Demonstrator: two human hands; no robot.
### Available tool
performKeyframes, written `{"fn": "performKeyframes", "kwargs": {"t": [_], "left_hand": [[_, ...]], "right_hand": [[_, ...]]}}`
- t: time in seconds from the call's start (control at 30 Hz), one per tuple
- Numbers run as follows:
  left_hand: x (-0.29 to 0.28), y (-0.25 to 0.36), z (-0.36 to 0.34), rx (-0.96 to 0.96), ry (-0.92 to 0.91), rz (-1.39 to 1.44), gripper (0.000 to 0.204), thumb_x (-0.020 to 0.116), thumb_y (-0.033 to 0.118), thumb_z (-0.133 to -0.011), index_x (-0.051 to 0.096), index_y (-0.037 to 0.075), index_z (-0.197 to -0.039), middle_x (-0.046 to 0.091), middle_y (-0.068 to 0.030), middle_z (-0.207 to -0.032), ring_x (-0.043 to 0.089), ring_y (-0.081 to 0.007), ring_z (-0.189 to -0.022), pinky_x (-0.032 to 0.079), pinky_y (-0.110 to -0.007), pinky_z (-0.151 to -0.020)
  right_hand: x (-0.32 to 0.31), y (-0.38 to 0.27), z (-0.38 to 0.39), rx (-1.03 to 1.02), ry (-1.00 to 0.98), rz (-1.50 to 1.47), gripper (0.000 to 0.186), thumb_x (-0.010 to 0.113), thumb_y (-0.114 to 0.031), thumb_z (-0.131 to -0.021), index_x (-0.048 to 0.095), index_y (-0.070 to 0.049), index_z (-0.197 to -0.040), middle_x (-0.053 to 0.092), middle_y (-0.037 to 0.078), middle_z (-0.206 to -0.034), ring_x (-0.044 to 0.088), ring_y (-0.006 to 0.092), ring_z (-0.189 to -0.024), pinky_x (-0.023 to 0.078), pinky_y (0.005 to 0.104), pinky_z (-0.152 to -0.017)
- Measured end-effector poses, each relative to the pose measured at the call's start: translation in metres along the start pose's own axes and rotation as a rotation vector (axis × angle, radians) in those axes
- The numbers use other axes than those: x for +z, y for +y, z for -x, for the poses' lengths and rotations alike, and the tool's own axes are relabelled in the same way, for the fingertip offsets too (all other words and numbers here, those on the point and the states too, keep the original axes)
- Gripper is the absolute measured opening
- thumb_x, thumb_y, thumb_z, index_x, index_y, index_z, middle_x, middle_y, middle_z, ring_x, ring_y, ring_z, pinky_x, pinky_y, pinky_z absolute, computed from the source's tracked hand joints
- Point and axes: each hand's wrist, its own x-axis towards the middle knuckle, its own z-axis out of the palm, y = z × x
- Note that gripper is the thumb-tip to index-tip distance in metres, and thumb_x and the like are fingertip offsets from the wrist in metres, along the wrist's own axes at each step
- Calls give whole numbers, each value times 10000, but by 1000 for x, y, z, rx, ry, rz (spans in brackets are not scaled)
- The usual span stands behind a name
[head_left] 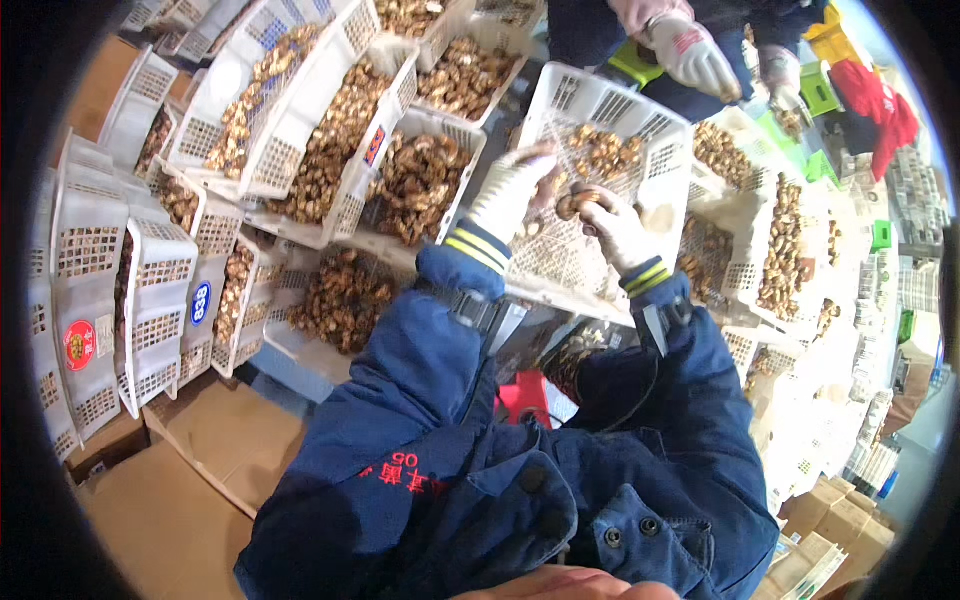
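In front of me is a white perforated plastic crate [655, 150], with a pile of brown mushrooms [607, 152] toward its far end and a few pale pieces in the near part. Both my hands wear whitish gloves and are over this crate. My right hand [617, 230] pinches a brown mushroom [574, 203] between thumb and fingers. To its left, my left hand [512, 190] has its fingers curled around something small and pale; what it is I cannot make out. The two hands are a short way apart.
Crates of brown mushrooms [422, 185] stand along the left, some stacked. More mushroom-filled crates [782, 255] line the right. Across from me a person's gloved hand [690, 58] is close to the crate's far right corner. Flattened cardboard [225, 440] lies at lower left.
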Motion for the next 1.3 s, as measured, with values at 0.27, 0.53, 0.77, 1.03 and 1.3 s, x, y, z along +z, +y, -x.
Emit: {"fn": "performKeyframes", "kwargs": {"t": [0.27,0.53,0.77,1.03,1.3], "left_hand": [[22,-7,18,-270,-280,-81,280,603,277,-875,602,87,-1081,594,22,-811,539,-79,-594,430,-211,-488],[27,-4,8,-22,-345,-295,242,587,159,-886,585,69,-1111,579,9,-713,532,-58,-560,408,-184,-449],[22,-10,3,118,-398,-496,363,638,49,-831,547,27,-1181,605,-5,-1015,557,-72,-914,468,-203,-807],[24,-2,8,-100,-301,-342,289,553,200,-910,547,72,-1169,563,-10,-693,540,-84,-574,413,-201,-466],[23,-4,10,4,-397,-389,313,587,153,-884,536,66,-1180,574,2,-755,541,-69,-600,421,-195,-481]], "right_hand": [[11,-26,41,-163,-12,-608,426,603,-119,-873,463,8,-1255,586,64,-986,555,121,-787,480,241,-727],[17,-47,43,-255,118,-153,494,629,-174,-871,441,9,-1289,575,61,-1106,551,103,-917,464,234,-807],[12,-40,43,-106,209,-87,299,608,-173,-886,586,15,-1117,633,34,-924,575,84,-826,474,215,-750],[13,-30,43,-349,328,292,343,657,-90,-836,572,-18,-1160,628,30,-979,563,88,-849,467,220,-763],[17,-35,43,-318,240,199,406,651,-62,-833,531,2,-1215,617,65,-1058,570,99,-903,472,222,-796]]}}
